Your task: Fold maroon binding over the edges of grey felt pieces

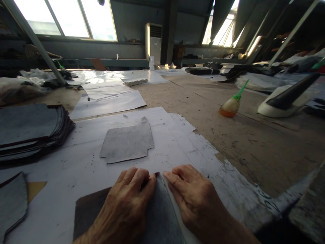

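A grey-backed flat piece [162, 210] of leather-like material lies in front of me, its far tip showing a dark red edge. My left hand [127, 200] pinches that tip between thumb and fingers. Along the piece's right edge, my right hand [196, 196] is closed, fingers curled and pressed together; what its fingertips grip, if anything, is hidden. Beneath my left hand is a dark brown flat panel [87, 211]. Just beyond both hands, a loose grey cut piece [128, 142] with a notched corner rests on white paper [175, 142].
At left stands a stack of grey pieces [27, 125], with another grey piece [15, 206] nearer me. On the brown tabletop [254, 152] at right are a green-tipped glue bottle [230, 105] and a black-and-white object [276, 101]. Paper sheets [111, 103] lie farther back.
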Available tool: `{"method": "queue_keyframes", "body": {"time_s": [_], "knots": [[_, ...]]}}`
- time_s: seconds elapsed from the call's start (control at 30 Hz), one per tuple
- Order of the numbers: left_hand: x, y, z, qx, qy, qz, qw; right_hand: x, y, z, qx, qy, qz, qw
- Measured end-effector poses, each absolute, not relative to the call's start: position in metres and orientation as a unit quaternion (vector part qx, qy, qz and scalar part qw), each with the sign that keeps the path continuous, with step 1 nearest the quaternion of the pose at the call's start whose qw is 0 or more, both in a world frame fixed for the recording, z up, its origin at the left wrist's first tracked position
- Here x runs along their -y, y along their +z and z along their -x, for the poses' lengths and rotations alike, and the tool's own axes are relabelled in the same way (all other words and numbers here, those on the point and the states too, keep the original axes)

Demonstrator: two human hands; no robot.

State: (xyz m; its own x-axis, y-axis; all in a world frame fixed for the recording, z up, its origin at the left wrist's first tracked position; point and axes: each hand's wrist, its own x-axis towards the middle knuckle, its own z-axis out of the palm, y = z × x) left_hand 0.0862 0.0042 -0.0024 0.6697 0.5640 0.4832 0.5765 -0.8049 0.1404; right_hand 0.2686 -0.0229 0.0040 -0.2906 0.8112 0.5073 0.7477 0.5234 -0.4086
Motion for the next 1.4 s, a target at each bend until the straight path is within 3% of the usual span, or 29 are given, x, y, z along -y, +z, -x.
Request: {"method": "queue_keyframes", "body": {"time_s": [0.1, 0.33, 0.7, 0.9, 1.4], "knots": [[-0.003, -0.001, -0.087, 0.309, -0.251, 0.916, 0.037, 0.022, 0.005, -0.269, 0.784, 0.051, 0.497, 0.368], [-0.004, 0.001, -0.089, 0.309, -0.254, 0.915, 0.053, 0.026, 0.002, -0.258, 0.834, -0.058, 0.472, 0.281], [-0.004, 0.003, -0.05, 0.298, -0.263, 0.917, 0.007, 0.025, 0.001, -0.258, 0.847, -0.091, 0.459, 0.251], [-0.008, 0.006, -0.037, 0.278, -0.26, 0.921, 0.085, 0.026, 0.003, -0.257, 0.863, -0.132, 0.426, 0.237], [-0.007, 0.008, -0.039, 0.226, -0.284, 0.93, 0.053, 0.023, 0.01, -0.258, 0.878, -0.1, 0.393, 0.255]]}}
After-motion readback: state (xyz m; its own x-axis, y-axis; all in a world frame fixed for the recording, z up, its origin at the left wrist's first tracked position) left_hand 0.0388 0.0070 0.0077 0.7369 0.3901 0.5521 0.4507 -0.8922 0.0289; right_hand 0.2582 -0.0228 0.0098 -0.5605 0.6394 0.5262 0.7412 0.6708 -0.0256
